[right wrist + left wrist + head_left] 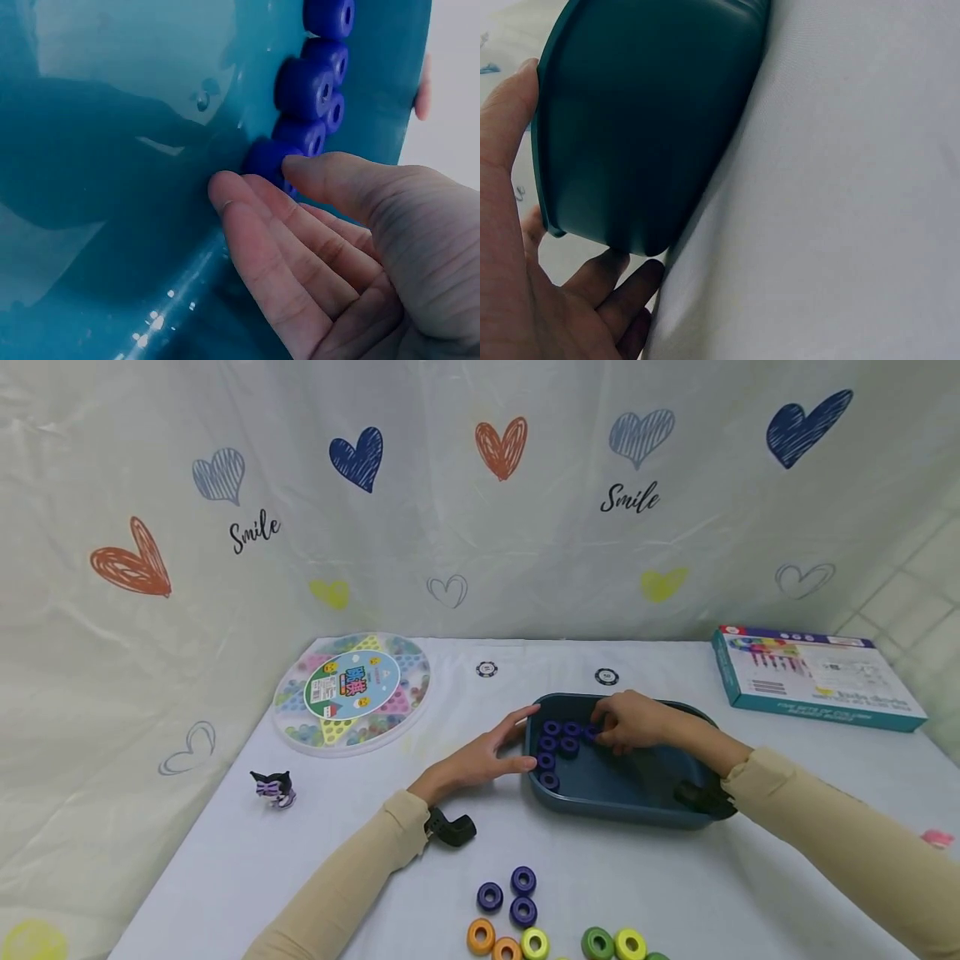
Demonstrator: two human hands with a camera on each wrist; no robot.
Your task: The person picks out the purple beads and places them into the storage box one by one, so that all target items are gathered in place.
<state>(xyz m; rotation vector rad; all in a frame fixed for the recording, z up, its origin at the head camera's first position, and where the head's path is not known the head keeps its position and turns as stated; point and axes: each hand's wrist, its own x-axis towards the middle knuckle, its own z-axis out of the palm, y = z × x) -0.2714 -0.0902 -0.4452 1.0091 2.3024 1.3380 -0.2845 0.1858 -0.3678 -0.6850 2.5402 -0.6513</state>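
Head view: I see a dark teal plastic tray [600,793] on the white table [300,860], with purple plastic rings [558,739] clustered in its left end.
Left hand: my left hand [480,760] rests with fingers spread straight against the tray's outer left wall.
Right hand: my right hand [633,720], inside the tray, has thumb and fingers touching the nearest ring [264,159]; fingers look straight, not pinching.
Loose stock: three more purple rings [510,893] lie near the front edge.
Risk: I judge a nudge could scatter the packed cluster, or the tray could slide if the bracing hand lifts.
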